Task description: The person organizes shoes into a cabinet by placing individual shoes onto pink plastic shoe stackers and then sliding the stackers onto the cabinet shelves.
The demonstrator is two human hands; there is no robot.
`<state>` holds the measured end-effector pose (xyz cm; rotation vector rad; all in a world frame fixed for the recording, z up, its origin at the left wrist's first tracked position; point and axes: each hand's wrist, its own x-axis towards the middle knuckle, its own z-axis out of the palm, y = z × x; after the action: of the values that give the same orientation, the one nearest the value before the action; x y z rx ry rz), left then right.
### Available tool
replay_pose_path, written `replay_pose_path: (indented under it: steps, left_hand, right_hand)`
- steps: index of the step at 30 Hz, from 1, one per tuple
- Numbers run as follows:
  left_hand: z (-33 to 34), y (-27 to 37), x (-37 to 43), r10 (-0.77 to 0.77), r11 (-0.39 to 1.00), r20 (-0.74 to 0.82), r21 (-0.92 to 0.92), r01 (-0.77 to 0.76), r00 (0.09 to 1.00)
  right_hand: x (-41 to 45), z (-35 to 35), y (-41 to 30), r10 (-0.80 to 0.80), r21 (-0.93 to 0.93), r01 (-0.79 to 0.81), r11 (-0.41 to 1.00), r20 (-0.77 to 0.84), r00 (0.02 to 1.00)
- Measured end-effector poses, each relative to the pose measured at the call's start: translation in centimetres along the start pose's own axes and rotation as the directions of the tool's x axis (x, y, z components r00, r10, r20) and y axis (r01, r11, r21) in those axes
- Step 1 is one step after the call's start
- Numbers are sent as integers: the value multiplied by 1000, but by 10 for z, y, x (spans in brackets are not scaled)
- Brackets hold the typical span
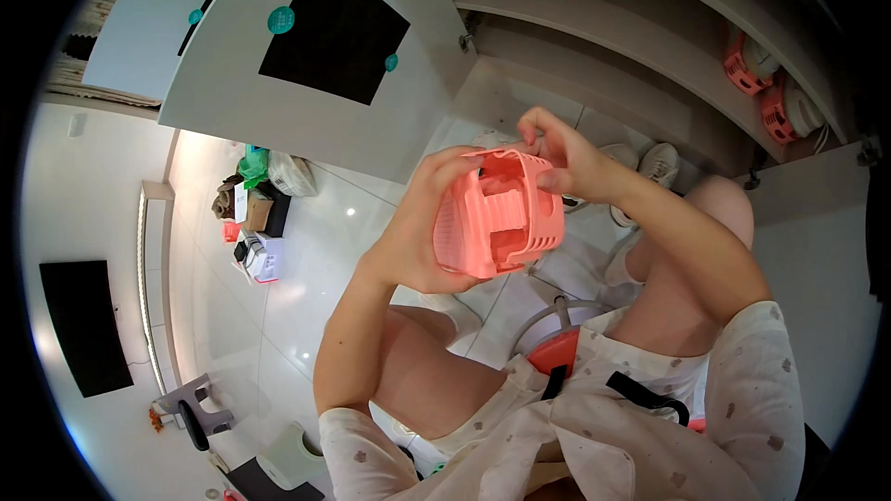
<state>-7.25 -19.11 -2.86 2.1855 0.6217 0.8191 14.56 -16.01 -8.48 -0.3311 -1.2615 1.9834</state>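
Note:
A coral-pink plastic shoe holder is held up in front of my lap, with a ribbed crosspiece and slotted side walls. My left hand wraps around its left side, thumb over the top edge and fingers below. At the upper right edge, my right hand grips the slotted wall, its thumb on the near side. One right finger is bent and raised clear of the plastic. Fingers behind the holder are partly hidden. Beyond my right hand, white sneakers stand on the tiled floor, partly covered by my forearm.
An open cabinet door stands at upper left. On the cabinet shelf, similar pink holders carry pale shoes. Boxes and plastic bags lie on the floor to the left. A grey step stool is farther off.

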Motion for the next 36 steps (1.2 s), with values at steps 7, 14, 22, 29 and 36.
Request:
replay_pose_path:
  steps: [7,14,22,29,36]
  left_hand:
    - [9,-10,-11,-58,991,-110,-131,43,992]
    - [11,7,-2,-338,931,-228,-222,289,913]
    - [29,-4,-10,32,859,-380,483,168,924]
    - [12,-4,-4,427,649,-239,753,-111,872]
    - [21,5,-2,486,539,-111,819,-197,867]
  right_hand:
    - [4,5,2,35,-20,-36,999,-25,999]
    - [0,9,-9,8,-424,-2,905,12,1000]
    - [-1,25,3,-121,-818,154,554,104,987]
    - [2,43,13,-89,-312,-78,947,-484,870]
    - [-4,52,1,423,224,-392,892,-112,899]
